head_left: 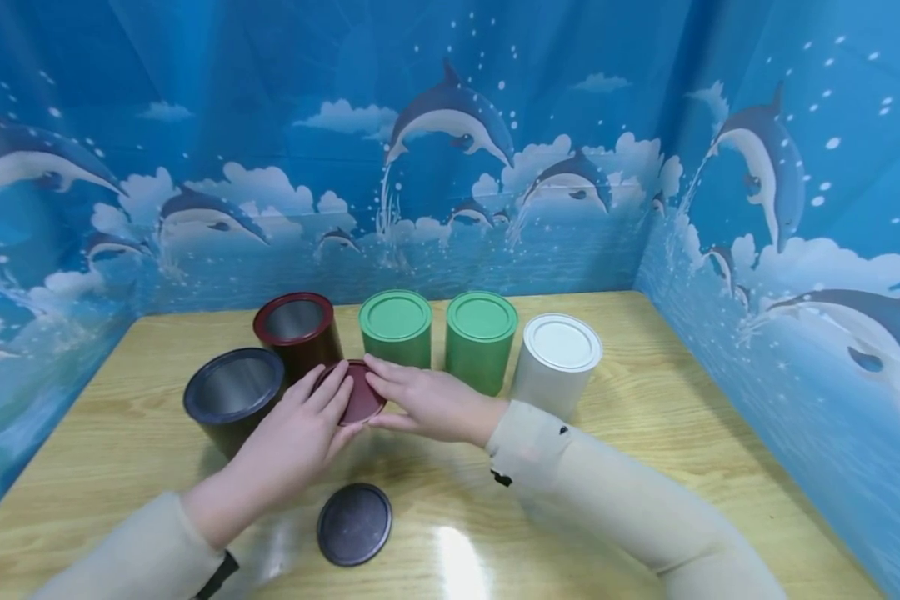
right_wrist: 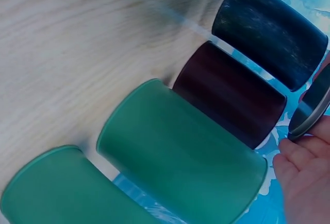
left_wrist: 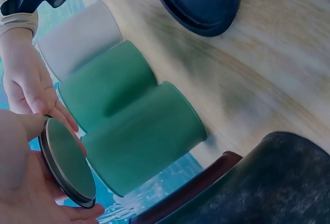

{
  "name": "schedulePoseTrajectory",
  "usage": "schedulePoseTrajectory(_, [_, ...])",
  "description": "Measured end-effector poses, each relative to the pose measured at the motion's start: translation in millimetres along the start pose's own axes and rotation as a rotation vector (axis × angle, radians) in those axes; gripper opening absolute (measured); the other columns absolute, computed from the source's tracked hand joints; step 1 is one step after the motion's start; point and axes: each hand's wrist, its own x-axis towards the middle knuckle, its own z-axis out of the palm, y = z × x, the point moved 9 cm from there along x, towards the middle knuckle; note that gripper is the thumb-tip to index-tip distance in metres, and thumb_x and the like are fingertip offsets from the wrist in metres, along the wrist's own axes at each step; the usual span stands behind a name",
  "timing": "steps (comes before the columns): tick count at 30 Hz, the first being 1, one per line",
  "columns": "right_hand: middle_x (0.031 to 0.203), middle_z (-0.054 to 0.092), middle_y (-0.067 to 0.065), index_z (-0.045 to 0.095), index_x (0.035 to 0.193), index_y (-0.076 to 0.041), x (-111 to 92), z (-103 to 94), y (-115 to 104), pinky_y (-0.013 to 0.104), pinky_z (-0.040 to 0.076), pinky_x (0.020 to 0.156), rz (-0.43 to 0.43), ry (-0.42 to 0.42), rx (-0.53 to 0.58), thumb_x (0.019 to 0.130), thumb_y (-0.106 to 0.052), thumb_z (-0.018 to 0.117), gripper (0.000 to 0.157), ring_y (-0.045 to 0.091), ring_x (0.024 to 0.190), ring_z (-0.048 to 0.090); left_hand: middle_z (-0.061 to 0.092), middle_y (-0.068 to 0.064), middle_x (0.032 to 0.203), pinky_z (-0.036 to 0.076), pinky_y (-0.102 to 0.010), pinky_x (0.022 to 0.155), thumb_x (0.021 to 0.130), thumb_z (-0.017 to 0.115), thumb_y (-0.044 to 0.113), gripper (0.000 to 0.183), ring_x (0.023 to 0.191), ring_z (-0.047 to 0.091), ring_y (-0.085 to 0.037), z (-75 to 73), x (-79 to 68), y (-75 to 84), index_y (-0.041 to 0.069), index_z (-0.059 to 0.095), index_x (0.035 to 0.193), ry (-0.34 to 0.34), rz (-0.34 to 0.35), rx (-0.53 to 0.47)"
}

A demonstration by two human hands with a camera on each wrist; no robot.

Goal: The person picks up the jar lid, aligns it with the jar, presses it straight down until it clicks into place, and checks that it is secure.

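A dark red lid [head_left: 363, 395] is held up off the table between both hands. My left hand [head_left: 300, 429] grips its left edge, thumb at the near side and fingers over the far rim. On the opposite edge, my right hand [head_left: 427, 402] holds it with thumb and fingers. The lid's pale underside [left_wrist: 69, 157] shows in the left wrist view. Just behind the hands stands a dark red can [head_left: 311, 346] without a lid, its inside visible. A black can [head_left: 228, 429], also uncovered, stands left of my left hand.
Two lidded green cans, one left [head_left: 396, 317] and one right [head_left: 482, 318], stand behind my right hand. Beside them is a lidded white can [head_left: 558, 358]. A black lid [head_left: 355, 525] lies on the wooden table [head_left: 615, 517] near me. Dolphin-printed curtains [head_left: 285, 100] enclose the table.
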Motion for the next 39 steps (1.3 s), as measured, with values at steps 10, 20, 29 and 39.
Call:
schedulePoseTrajectory(10, [0.152,0.021,0.010,0.033,0.144,-0.006,9,-14.4,-3,0.028,0.041,0.097,0.001,-0.016,-0.015,0.096,-0.044,0.046,0.063,0.020,0.131,0.037,0.041,-0.022,0.139,0.036,-0.054,0.098,0.091,0.059,0.034,0.058,0.125,0.038,-0.044,-11.7,2.9,-8.4,-0.007,0.049,0.131,-0.056,-0.014,-0.019])
schedulePoseTrajectory(20, [0.153,0.017,0.009,0.029,0.146,-0.007,18,-20.2,-5,0.028,0.039,0.100,0.006,-0.041,0.015,0.097,-0.045,0.043,0.064,0.019,0.134,0.032,0.038,-0.025,0.141,0.033,-0.055,0.100,0.093,0.057,0.033,0.058,0.127,0.034,-0.046,-20.3,3.4,-14.9,-0.007,0.046,0.134,-0.079,-0.019,-0.019])
schedulePoseTrajectory(29, [0.153,0.017,0.009,0.030,0.146,-0.007,23,-24.4,-4,0.027,0.039,0.100,-0.002,-0.040,0.030,0.097,-0.045,0.044,0.063,0.020,0.133,0.034,0.038,-0.024,0.141,0.034,-0.055,0.100,0.094,0.056,0.033,0.058,0.128,0.033,-0.045,-22.2,5.7,-20.2,-0.007,0.045,0.134,-0.092,-0.030,-0.008])
schedulePoseTrajectory(39, [0.154,0.015,0.006,0.029,0.146,-0.009,34,-29.3,0,0.026,0.038,0.099,0.033,-0.072,0.046,0.096,-0.047,0.042,0.064,0.018,0.133,0.034,0.037,-0.024,0.142,0.036,-0.056,0.097,0.094,0.056,0.033,0.059,0.128,0.032,-0.044,-25.6,10.8,-31.7,-0.006,0.043,0.136,-0.109,-0.053,-0.019])
